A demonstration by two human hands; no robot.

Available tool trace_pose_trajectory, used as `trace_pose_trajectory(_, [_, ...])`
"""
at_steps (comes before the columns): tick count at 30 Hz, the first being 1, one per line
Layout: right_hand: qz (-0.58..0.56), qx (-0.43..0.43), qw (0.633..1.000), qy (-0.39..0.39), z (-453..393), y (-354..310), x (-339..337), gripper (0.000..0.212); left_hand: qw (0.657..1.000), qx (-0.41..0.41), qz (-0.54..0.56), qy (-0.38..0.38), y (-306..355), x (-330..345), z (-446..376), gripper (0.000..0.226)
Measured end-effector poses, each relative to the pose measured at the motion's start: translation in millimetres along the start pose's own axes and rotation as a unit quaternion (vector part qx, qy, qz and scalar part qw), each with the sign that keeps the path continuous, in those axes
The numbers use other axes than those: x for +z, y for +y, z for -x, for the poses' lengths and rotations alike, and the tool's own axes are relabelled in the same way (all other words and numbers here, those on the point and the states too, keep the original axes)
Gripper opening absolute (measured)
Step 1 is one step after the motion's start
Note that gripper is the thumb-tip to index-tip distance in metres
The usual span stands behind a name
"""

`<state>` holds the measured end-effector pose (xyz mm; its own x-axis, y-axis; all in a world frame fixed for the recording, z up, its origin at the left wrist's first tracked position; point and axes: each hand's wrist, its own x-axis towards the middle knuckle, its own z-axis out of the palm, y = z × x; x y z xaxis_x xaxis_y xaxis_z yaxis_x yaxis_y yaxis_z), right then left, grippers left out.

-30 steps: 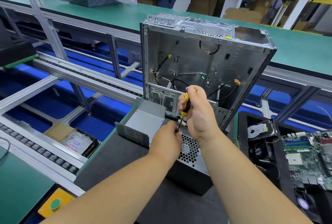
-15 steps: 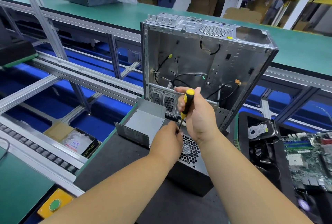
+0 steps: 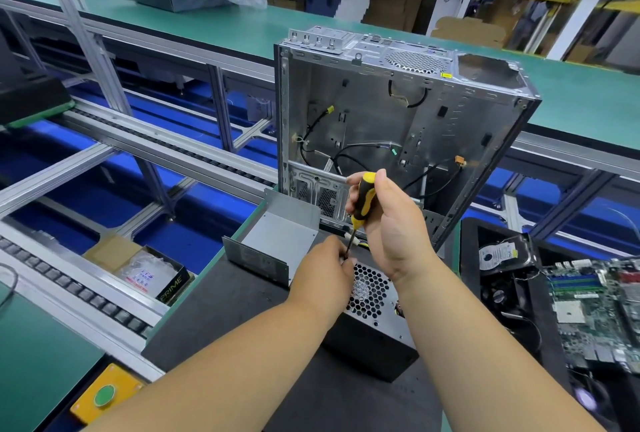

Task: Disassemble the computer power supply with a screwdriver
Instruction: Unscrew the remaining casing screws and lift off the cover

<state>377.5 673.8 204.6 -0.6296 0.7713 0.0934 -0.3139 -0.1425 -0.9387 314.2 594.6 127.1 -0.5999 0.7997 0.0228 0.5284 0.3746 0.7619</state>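
Note:
The power supply [image 3: 372,324], a dark metal box with a honeycomb fan grille on top, sits on the black mat [image 3: 221,320]. My right hand [image 3: 391,223] grips the yellow-and-black screwdriver [image 3: 362,204] by its handle, shaft pointing down at the box's top far edge. My left hand [image 3: 325,267] rests on that edge beside the tip, fingers curled near the shaft; what they pinch is hidden. A detached grey metal cover [image 3: 277,241] lies just left of the box.
An empty silver computer case [image 3: 398,119] stands upright right behind my hands, loose cables inside. A black tray [image 3: 474,234] at right holds a hard drive [image 3: 498,253] and a motherboard [image 3: 595,307]. Conveyor rails [image 3: 104,140] run at left. A yellow box with a green button [image 3: 105,395] sits bottom left.
My right hand has loosened and shifted on the handle, so more of the yellow-and-black grip shows above the fingers. The left hand and the power supply stay in place.

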Motion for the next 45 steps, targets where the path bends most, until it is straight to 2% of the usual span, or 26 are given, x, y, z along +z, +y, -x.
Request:
trace_pose_trajectory(3, [-0.007, 0.003, 1.000, -0.007, -0.1, 0.2, 2.5, 0.050, 1.000, 0.003, 0.000, 0.000, -0.1, -0.6, 0.5, 0.010])
trace_pose_trajectory(7, [-0.015, 0.009, 1.000, 0.021, -0.7, 0.7, 2.0, 0.046, 1.000, 0.003, 0.002, 0.003, 0.9, -1.2, 1.7, 0.010])
trace_pose_trajectory(13, [0.016, -0.004, 0.999, 0.049, 2.7, 0.8, 1.2, 0.012, 1.000, 0.003, -0.001, 0.004, 1.5, -0.8, 0.9, 0.010])
trace_pose_trajectory(23, [-0.039, -0.010, 0.999, 0.034, 0.4, 3.2, -4.9, 0.020, 1.000, 0.006, -0.009, 0.012, 0.5, 1.0, -0.6, 0.009])
trace_pose_trajectory(28, [-0.078, 0.011, 0.997, 0.017, 0.4, 2.9, -3.2, 0.047, 1.000, 0.006, -0.007, 0.009, 0.1, 1.5, -0.7, 0.007])
trace_pose_trajectory(31, [-0.070, 0.015, 0.997, 0.011, 0.2, 2.1, -0.9, 0.054, 1.000, 0.009, -0.011, 0.009, 0.0, 1.6, -1.0, 0.009])
trace_pose_trajectory(33, [-0.067, 0.023, 0.997, 0.021, -0.3, 2.3, 0.2, 0.052, 1.000, 0.010, -0.011, 0.009, -0.3, 1.4, -1.3, 0.011])
trace_pose_trajectory(37, [-0.047, 0.003, 0.998, 0.030, -0.1, 4.8, -1.0, 0.022, 1.000, 0.007, -0.009, 0.010, -0.4, 1.8, -1.5, 0.012])
trace_pose_trajectory(45, [-0.030, 0.000, 0.999, 0.025, -2.6, 7.2, -5.3, 0.025, 1.000, 0.008, -0.010, 0.011, 0.2, 1.5, -2.0, 0.014])
